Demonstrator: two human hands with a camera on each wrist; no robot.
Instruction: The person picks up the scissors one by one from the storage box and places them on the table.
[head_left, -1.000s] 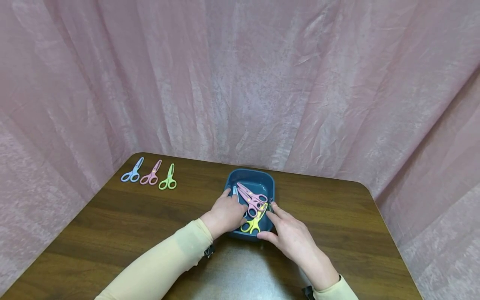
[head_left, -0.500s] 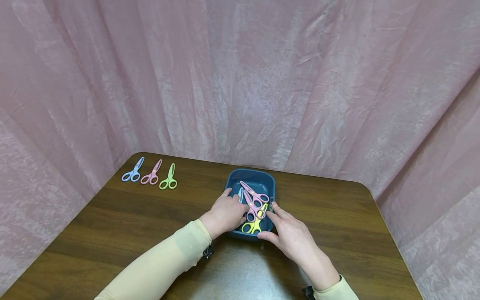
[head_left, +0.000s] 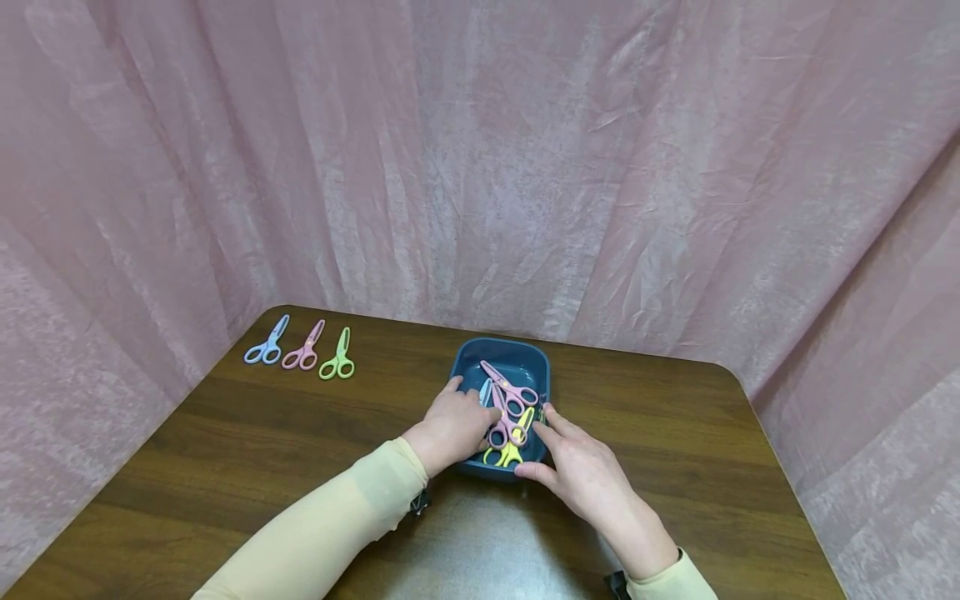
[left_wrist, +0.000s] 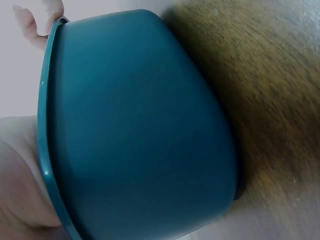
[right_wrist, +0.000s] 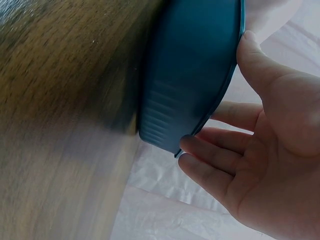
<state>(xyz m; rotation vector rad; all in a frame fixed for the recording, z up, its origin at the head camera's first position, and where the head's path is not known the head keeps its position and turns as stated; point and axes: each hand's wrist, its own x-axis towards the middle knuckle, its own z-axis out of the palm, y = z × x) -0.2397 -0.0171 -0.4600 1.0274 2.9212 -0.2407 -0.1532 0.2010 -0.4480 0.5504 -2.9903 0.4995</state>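
Observation:
A dark teal rectangular bin [head_left: 461, 357] holds several children's scissors. My left hand [head_left: 452, 427] reaches over its left side, fingers down among them. Light blue scissors [head_left: 486, 392] lie beside these fingers, their handles covered. Two pink pairs cross there: the upper pink scissors [head_left: 517, 392] and the lower pink scissors [head_left: 498, 417], close to my left fingers. Yellow scissors [head_left: 511, 454] lie under them at the near end. My right hand [head_left: 585, 471] rests at the bin's right near corner. In the right wrist view, its thumb [right_wrist: 250, 55] touches the rim, fingers loosely extended.
Blue scissors [head_left: 267, 342], pink scissors [head_left: 305, 347] and green scissors [head_left: 339, 357] lie in a row at the table's far left. The brown wooden table [head_left: 660, 417] has pink curtains [head_left: 510, 167] hanging behind it and at both sides.
Inside the bin, the light blue scissors have slid right and the lower pink scissors have turned more upright, partly over the yellow pair. Both hands stay almost in place.

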